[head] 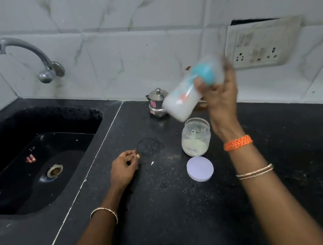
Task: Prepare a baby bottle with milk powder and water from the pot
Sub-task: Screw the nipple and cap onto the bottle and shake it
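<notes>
My right hand grips a baby bottle with a blue collar, held tilted in the air above the counter and blurred by motion; white liquid shows inside. Below it stands an open clear jar of milk powder with a scoop inside. Its lilac lid lies flat in front of it. A small steel pot with a knobbed lid stands behind, near the wall. My left hand rests on the black counter, fingers loosely curled, holding nothing.
A black sink with a steel drain lies to the left, under a wall tap. A switchboard with sockets hangs on the tiled wall at the right. Powder specks and a wet ring mark the counter.
</notes>
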Available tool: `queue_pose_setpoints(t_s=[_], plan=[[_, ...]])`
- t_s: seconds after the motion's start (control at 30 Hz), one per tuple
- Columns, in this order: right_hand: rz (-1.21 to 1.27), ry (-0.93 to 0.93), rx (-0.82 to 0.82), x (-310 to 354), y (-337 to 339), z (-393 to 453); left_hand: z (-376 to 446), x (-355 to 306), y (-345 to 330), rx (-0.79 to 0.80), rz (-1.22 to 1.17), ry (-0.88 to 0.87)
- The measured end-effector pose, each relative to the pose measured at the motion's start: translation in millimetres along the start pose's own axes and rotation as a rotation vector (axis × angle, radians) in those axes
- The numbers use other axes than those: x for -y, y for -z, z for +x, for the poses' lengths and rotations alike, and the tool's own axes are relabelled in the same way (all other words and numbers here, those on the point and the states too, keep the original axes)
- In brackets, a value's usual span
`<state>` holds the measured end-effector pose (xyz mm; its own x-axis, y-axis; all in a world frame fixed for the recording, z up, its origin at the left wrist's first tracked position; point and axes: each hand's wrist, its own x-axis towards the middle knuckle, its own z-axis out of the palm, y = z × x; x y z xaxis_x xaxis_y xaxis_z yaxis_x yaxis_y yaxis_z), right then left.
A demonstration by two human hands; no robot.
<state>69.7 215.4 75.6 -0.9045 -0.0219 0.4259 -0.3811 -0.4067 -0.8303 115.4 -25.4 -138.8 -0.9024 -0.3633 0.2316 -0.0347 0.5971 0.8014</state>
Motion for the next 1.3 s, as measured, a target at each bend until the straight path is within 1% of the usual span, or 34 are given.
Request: queue_pose_setpoints(t_s=[0.03, 0.07, 0.1, 0.17, 0.2, 0.23, 0.3, 0.33, 0.37, 0.4, 0.43, 0.47, 0.5, 0.53, 0.57, 0.6, 0.63, 0.67, 0.73, 0.77, 0.8, 0.83, 0.87, 0.9, 0.93, 0.97, 1.0, 1.03, 1.07, 1.1, 1.2, 1.23, 1.27, 1.3], plan=[[0.115, 0.019, -0.169, -2, 1, 2, 0, -1, 0, 0.0, 0.011, 0.007], [0.157, 0.018, -0.245, -3, 2, 2, 0, -1, -1, -0.004, 0.008, 0.017], [0.12, -0.004, -0.193, -1, -2, 0, 0, -2, -1, -0.005, 0.0, 0.025], [-0.107, -0.063, 0.171, -5, -1, -8, 0, -2, -1, -0.007, -0.005, 0.015], [-0.113, -0.065, 0.23, -7, -1, -14, 0, -1, -1, -0.01, -0.004, 0.008], [-0.025, -0.055, 0.159, -10, -3, -15, 0, 0, -1, -0.007, -0.005, 0.01], [0.258, -0.073, -0.24, -9, -6, -13, -1, 1, -2, -0.001, -0.015, 0.022], [0.297, -0.075, -0.342, -13, -3, -13, -1, 2, -3, -0.002, -0.017, 0.027], [0.251, -0.096, -0.316, -14, -3, -15, -1, 3, -3, -0.002, -0.018, 0.032], [0.133, -0.125, -0.172, -16, -2, -17, 0, 3, -3, -0.001, -0.016, 0.035], [0.01, -0.148, 0.028, -20, 0, -22, 1, 4, -3, 0.001, -0.016, 0.037], [-0.054, -0.153, 0.16, -22, 1, -27, 1, 6, -4, 0.003, -0.017, 0.036], [-0.017, -0.147, 0.172, -23, 2, -29, 0, 6, -4, 0.0, -0.021, 0.033], [0.091, -0.133, 0.062, -24, 0, -25, 0, 6, -5, -0.008, -0.023, 0.026], [0.232, -0.124, -0.108, -22, -1, -21, -1, 6, -5, -0.015, -0.024, 0.016], [0.31, -0.111, -0.219, -23, 0, -18, -1, 6, -5, -0.019, -0.024, 0.004], [0.286, -0.107, -0.235, -20, 0, -17, -2, 6, -6, -0.024, -0.015, -0.012], [0.181, -0.117, -0.142, -18, 2, -14, -2, 5, -6, -0.028, 0.005, -0.032], [-0.111, -0.151, 0.23, -17, 8, -17, -2, 4, -6, -0.018, 0.041, -0.059], [-0.178, -0.132, 0.319, -16, 9, -20, -2, 5, -5, -0.011, 0.048, -0.064], [-0.16, -0.084, 0.264, -16, 9, -20, -2, 5, -5, -0.005, 0.054, -0.069], [-0.067, -0.055, 0.095, -15, 5, -17, -2, 4, -4, -0.001, 0.059, -0.078], [0.08, -0.054, -0.159, -12, 1, -12, -2, 3, -4, 0.004, 0.064, -0.089], [0.226, -0.053, -0.359, -12, -3, -9, -3, 3, -3, 0.009, 0.063, -0.099], [0.29, -0.048, -0.467, -14, -6, -8, -3, 2, -3, 0.015, 0.06, -0.102], [0.245, -0.057, -0.462, -16, -8, -8, -4, 2, -3, 0.022, 0.056, -0.1], [0.117, -0.08, -0.338, -19, -9, -9, -5, 1, -2, 0.024, 0.052, -0.095], [0.005, -0.109, -0.159, -22, -13, -15, -4, 2, -2, 0.018, 0.048, -0.092], [-0.039, -0.144, -0.032, -23, -17, -21, -4, 3, -2, 0.012, 0.045, -0.09], [0.016, -0.168, -0.019, -24, -20, -23, -4, 4, -3, 0.007, 0.043, -0.091], [0.434, -0.217, -0.379, -18, -23, -9, -3, 6, -6, -0.008, 0.04, -0.108], [0.51, -0.233, -0.431, -17, -22, -4, -3, 7, -6, -0.01, 0.031, -0.108], [0.527, -0.264, -0.402, -16, -23, -1, -2, 7, -6, -0.009, 0.014, -0.106], [0.517, -0.317, -0.32, -16, -25, -1, -2, 7, -5, -0.007, -0.009, -0.105]])
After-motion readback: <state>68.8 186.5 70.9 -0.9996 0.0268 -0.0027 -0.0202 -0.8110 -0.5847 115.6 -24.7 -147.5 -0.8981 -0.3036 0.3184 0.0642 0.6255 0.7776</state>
